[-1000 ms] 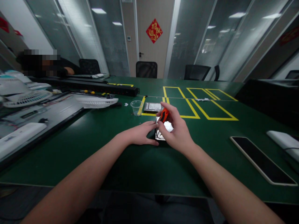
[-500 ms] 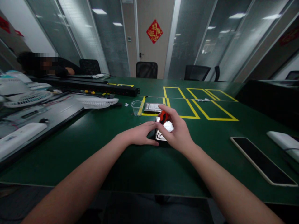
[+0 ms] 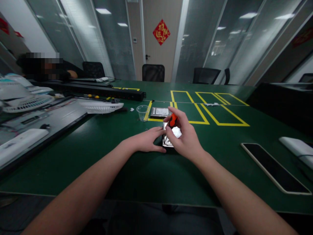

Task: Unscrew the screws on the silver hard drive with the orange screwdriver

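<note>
An opened-looking hard drive (image 3: 168, 143) with a shiny silver face lies on the green table in front of me, partly covered by my hands. My left hand (image 3: 148, 140) steadies its left edge, thumb at the near corner and fingers at the far one. In my right hand (image 3: 187, 138) is a screwdriver with an orange and black handle (image 3: 173, 120), gripped between thumb and fingers above the drive. The screwdriver's tip is hidden or too small to make out. Just beyond lies a second hard drive (image 3: 159, 112) with a white label, inside a yellow taped outline.
A clear plastic cup (image 3: 142, 114) stands left of the second drive. White fan-like parts (image 3: 101, 107) and a large grey panel (image 3: 58, 114) lie at the left. A phone (image 3: 274, 166) and a white device (image 3: 297, 150) are at the right. A person sits at the far left.
The screwdriver handle has turned and shifted slightly right in my right hand, whose thumb and fingers have moved a little. My left hand stays on the hard drive.
</note>
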`<action>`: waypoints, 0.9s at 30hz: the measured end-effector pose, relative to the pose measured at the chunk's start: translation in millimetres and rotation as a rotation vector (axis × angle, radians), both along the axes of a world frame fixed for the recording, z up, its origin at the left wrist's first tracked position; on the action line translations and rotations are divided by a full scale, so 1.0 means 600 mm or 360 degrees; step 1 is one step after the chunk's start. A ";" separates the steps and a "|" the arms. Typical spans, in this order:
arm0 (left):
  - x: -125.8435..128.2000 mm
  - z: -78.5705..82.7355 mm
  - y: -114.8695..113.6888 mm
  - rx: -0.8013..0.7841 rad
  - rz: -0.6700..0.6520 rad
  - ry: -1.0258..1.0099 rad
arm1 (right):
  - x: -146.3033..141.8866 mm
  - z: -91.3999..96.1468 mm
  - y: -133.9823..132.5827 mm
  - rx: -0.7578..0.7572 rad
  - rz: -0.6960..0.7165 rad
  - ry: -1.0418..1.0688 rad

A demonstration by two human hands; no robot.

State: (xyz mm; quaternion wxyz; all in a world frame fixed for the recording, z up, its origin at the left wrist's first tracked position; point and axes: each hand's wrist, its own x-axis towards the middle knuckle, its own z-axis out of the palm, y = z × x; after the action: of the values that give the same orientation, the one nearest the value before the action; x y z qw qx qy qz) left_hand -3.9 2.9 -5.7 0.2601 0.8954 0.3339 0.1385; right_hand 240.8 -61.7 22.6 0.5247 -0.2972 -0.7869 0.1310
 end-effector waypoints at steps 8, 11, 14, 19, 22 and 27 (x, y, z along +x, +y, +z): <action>-0.002 -0.002 0.001 0.0011 -0.0035 -0.0036 | -0.001 -0.003 0.000 -0.0015 0.0011 0.0014; -0.001 0.002 -0.002 0.0014 -0.0023 -0.0028 | 0.001 -0.001 0.001 -0.0002 0.0007 0.0003; 0.000 0.006 -0.005 0.0011 0.0004 -0.0004 | 0.002 0.003 0.000 0.0062 -0.0016 -0.0029; 0.000 0.005 -0.006 0.0023 0.0010 -0.0005 | 0.005 0.010 -0.003 0.0128 -0.0059 -0.0091; 0.000 0.002 -0.004 0.0010 0.0015 -0.0013 | 0.004 0.009 -0.003 0.0079 -0.0057 -0.0101; 0.000 0.004 -0.006 -0.0002 0.0029 0.0010 | 0.001 0.001 0.001 0.0041 0.0000 -0.0027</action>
State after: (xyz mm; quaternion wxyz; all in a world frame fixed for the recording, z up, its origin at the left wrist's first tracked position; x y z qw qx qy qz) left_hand -4.1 -0.4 -3.3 0.2584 0.8926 0.3428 0.1378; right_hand 241.4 -61.2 23.2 0.5219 -0.2914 -0.7929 0.1183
